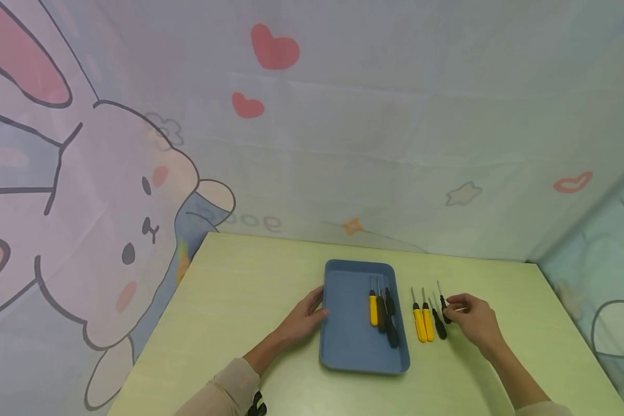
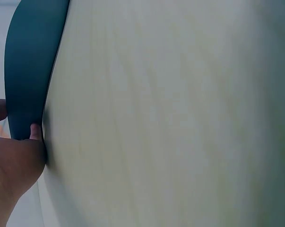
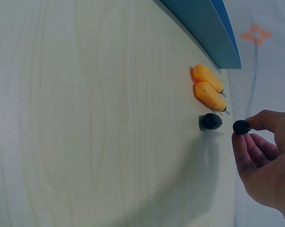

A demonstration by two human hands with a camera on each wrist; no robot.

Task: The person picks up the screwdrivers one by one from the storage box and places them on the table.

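My left hand grips the left side wall of a blue tray, thumb at the rim; the left wrist view shows the hand at that tray wall. In the tray's right half lie several screwdrivers, among them a yellow-handled one and a black-handled one. My right hand pinches a small black screwdriver by its handle between thumb and finger; the handle's end shows in the right wrist view. Beside it are a black-handled screwdriver and two yellow-handled screwdrivers.
The pale wooden table carries the tray near its middle. A printed fabric backdrop with a cartoon rabbit and hearts hangs behind the table's back edge. A second hanging cloth stands at the right side.
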